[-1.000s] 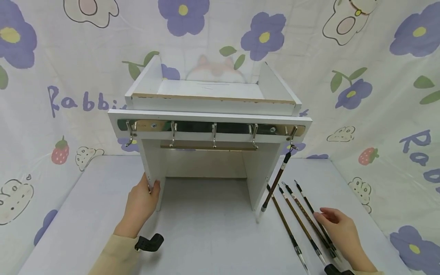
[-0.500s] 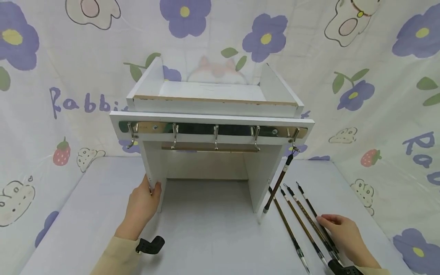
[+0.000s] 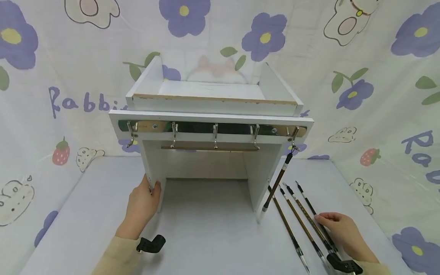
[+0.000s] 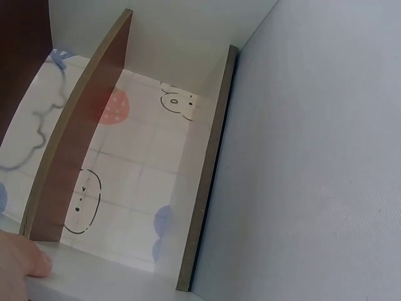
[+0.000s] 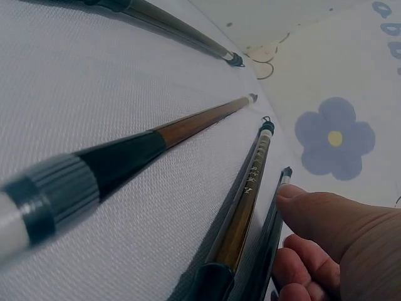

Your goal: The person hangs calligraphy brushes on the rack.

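A white desktop shelf (image 3: pixel 213 106) stands on the table, with a metal hook rail (image 3: pixel 232 129) across its front. My left hand (image 3: pixel 141 206) grips the shelf's left side panel (image 3: pixel 151 158); its thumb lies on the panel's front edge. From the rightmost hook hangs a brown writing brush (image 3: pixel 276 185), tilted. On the right, my right hand (image 3: pixel 345 233) pinches a dark writing brush (image 3: pixel 305 198) lying on the table. In the right wrist view, the thumb is on that dark brush (image 5: pixel 269 237), and the curled fingers are partly hidden below.
Several more brushes lie side by side left of the right hand, among them a brown brush with lettering (image 5: pixel 249 210). A patterned cloth (image 3: pixel 213 38) hangs behind and beside the white table (image 3: pixel 206 240). The other hooks carry nothing.
My right hand has lowered slightly and closed its fingertips onto the dark brush. The left hand stays on the side panel, and the shelf and hanging brush keep their places.
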### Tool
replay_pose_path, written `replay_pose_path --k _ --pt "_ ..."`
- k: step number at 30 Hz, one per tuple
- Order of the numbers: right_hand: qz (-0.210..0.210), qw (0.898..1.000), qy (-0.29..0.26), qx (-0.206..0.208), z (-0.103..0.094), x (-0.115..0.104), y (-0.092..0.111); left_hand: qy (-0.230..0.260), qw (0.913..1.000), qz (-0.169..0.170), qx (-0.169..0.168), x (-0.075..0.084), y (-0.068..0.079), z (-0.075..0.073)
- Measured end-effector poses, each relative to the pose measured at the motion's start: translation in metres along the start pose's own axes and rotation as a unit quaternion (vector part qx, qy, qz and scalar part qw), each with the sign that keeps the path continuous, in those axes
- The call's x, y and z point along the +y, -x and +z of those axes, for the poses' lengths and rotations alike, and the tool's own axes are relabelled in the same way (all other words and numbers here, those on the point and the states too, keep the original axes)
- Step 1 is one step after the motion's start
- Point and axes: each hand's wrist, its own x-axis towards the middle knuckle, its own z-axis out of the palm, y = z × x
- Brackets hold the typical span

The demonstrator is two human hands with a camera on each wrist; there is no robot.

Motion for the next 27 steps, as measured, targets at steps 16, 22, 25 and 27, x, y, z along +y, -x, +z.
replay_pose_path --k 16,22,25,27 --pt "-0.007 1.000 -0.005 0.009 0.0000 -0.0052 0.0024 0.008 0.9996 -0.023 -0.012 0.0023 0.0006 -0.0001" --pt "-0.016 1.000 -0.005 0.013 0.0009 -0.0039 0.0030 0.009 0.9997 -0.018 -0.011 0.0023 0.0002 -0.0004" --pt "-0.016 1.000 -0.005 0.011 0.0004 -0.0028 0.0029 0.009 0.9997 -0.018 -0.012 0.0033 0.0002 -0.0005" --pt "-0.015 1.000 -0.006 0.008 0.0001 -0.0025 0.0031 0.010 0.9997 -0.018 -0.012 0.0038 0.0004 -0.0004"
